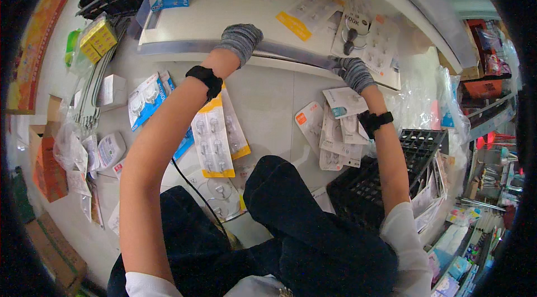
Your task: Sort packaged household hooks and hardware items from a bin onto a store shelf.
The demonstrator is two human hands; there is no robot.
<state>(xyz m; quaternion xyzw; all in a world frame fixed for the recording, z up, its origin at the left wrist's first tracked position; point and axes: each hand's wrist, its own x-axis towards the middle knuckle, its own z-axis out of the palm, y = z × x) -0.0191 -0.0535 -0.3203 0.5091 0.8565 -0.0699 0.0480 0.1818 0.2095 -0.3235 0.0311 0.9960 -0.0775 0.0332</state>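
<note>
My left hand [241,42], in a grey striped knit glove, rests at the front edge of a white shelf [188,28]; its fingers are hidden from view. My right hand [354,74], gloved alike, is at the same clear plastic edge strip [293,54] farther right, fingers bent towards it. Whether either hand grips the strip cannot be told. Behind the right hand, a carded hook pack [351,35] with a dark hook and ring lies on the shelf. A yellow-edged hook pack [304,16] lies between the hands, deeper on the shelf.
Hook packs with yellow ends [213,137] and blue-and-white packs [147,97] lie on the tiled floor at left. White carded packs [342,141] are piled below my right hand, beside a black plastic basket [361,188]. Metal shelf hooks [94,79] and a white bottle [111,150] are farther left.
</note>
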